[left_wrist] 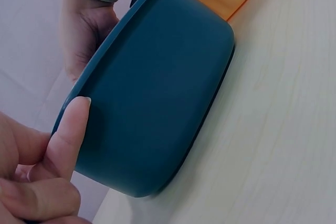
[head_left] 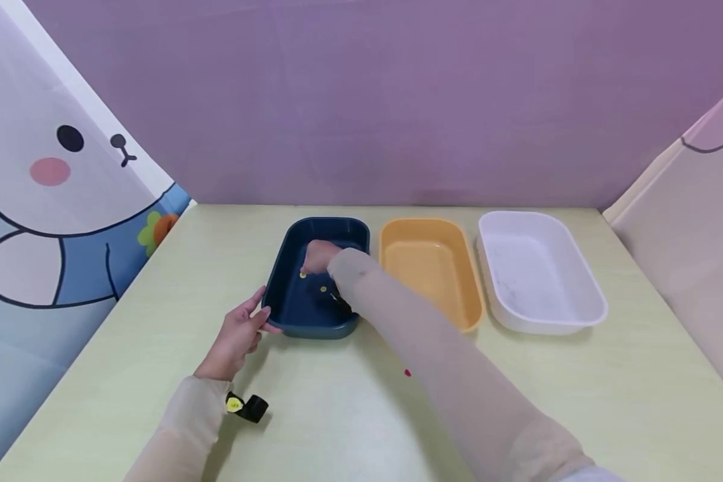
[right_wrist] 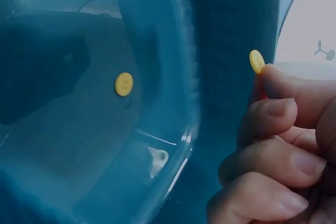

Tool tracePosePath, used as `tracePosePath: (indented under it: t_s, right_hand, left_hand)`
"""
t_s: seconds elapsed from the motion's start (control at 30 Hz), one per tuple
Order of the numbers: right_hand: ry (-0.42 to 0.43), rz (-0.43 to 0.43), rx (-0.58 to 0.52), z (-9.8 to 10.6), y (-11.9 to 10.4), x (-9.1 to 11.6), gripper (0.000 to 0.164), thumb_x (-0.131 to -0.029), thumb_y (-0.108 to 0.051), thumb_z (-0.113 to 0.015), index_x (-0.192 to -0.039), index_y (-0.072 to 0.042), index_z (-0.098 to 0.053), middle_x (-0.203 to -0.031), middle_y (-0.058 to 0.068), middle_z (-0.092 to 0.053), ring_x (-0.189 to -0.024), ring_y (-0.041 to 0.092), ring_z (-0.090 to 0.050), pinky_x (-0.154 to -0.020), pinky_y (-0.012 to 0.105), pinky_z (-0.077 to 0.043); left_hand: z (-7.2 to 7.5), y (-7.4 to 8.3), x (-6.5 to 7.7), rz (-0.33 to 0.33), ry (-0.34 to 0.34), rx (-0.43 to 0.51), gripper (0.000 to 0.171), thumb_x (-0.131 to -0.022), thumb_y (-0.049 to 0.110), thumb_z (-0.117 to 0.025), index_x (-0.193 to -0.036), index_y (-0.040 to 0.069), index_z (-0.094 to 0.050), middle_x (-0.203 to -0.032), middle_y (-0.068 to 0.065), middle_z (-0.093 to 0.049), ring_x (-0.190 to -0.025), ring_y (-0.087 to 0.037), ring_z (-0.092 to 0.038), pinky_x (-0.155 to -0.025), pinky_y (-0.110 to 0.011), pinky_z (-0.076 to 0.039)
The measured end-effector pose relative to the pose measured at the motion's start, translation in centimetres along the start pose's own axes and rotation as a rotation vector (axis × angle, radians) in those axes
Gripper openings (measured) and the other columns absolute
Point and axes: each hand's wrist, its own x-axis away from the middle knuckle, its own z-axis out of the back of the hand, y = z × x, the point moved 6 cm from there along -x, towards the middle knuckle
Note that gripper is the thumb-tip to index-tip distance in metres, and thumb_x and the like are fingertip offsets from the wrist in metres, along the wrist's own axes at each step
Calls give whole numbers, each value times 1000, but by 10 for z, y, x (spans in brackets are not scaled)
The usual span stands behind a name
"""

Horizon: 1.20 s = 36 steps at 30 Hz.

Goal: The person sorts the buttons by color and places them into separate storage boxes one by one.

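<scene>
In the head view, a dark blue tray stands at the left of a row of trays. My left hand grips its near left corner, thumb over the rim and fingers against the outer wall, as the left wrist view also shows. My right hand reaches down inside the same tray. Between thumb and index finger it pinches a small round yellow button, with the other fingers curled in. A second yellow button lies on the tray floor, nearer the front than the held one.
An orange tray stands just right of the blue one, partly behind my right sleeve. Farther right is a white tray. A tiny red piece lies on the table beside that sleeve. A purple backdrop rises behind.
</scene>
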Motion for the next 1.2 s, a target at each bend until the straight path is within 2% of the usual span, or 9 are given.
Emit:
tracePosePath:
  t_s: [0.3, 0.63, 0.73, 0.8, 0.87, 1.0, 1.03, 1.13, 1.2]
  right_hand:
    - [-16, 7, 14, -13, 8, -4, 49, -95, -18, -60, -50, -12, -41, -51, -3, -32, -47, 11, -32, -53, 22, -32]
    - [-24, -28, 39, -28, 12, 4, 40, -94, -17, -62, -57, -12, -48, -57, -2, -38, -55, 12, -40, -55, 22, -36]
    - [-11, -23, 33, -24, 12, 1, 43, -94, -21, -63, -55, -12, -46, -57, -3, -38, -55, 12, -40, -57, 23, -37]
    - [6, -17, 25, -15, 10, 1, 45, -94, -24, -63, -54, -13, -47, -57, -4, -39, -56, 11, -42, -60, 23, -39]
    - [10, 16, 12, -4, 8, 4, 50, -95, -27, -62, -51, -13, -44, -54, -5, -36, -52, 10, -37, -57, 23, -37]
    - [16, 122, -8, 19, -2, 32, 50, -95, -24, -61, -51, -11, -43, -52, -5, -29, -48, 10, -29, -55, 23, -30]
    - [21, 158, -7, 24, -4, 42, 46, -95, -23, -62, -53, -10, -48, -53, -5, -32, -49, 10, -30, -55, 23, -30]
    - [25, 216, 14, 32, -4, 72, 25, -93, -20, -64, -73, -6, -64, -68, -5, -50, -62, 8, -44, -63, 21, -37]
    - [-4, 250, 23, 30, 2, 90, 13, -92, -18, -66, -91, -5, -70, -80, -4, -58, -72, 8, -49, -69, 20, -41]
  left_hand:
    - [-4, -4, 1, 18, 6, 1, 56, -104, 18, -40, -155, 17, -17, -64, 8, -67, -39, -5, -31, -41, -18, -24]
    - [-12, -14, 3, 47, -6, -5, 55, -104, 18, -40, -155, 17, -17, -65, 6, -68, -40, -6, -31, -42, -19, -24]
    - [-12, -13, 2, 43, -3, -16, 56, -104, 19, -40, -155, 17, -17, -66, 5, -68, -40, -6, -31, -41, -20, -24]
    - [-11, -11, 2, 35, -4, -18, 56, -104, 18, -40, -155, 17, -16, -66, 6, -68, -40, -6, -31, -41, -20, -24]
    - [-9, -8, 1, 31, -1, -22, 56, -104, 18, -40, -155, 16, -16, -66, 6, -68, -40, -6, -31, -41, -20, -24]
    - [-5, -4, 0, 24, 3, -28, 56, -104, 17, -38, -155, 17, -15, -65, 7, -68, -40, -6, -32, -41, -19, -24]
    - [-4, -3, 0, 22, 4, -27, 56, -104, 17, -38, -155, 17, -15, -65, 7, -68, -40, -6, -31, -41, -19, -24]
    - [-3, -1, 0, 17, 2, -21, 56, -105, 18, -38, -155, 18, -14, -66, 7, -68, -40, -5, -31, -41, -19, -24]
    - [-1, 0, 1, 16, 0, -16, 56, -105, 18, -39, -155, 18, -14, -66, 7, -68, -40, -5, -31, -41, -19, -24]
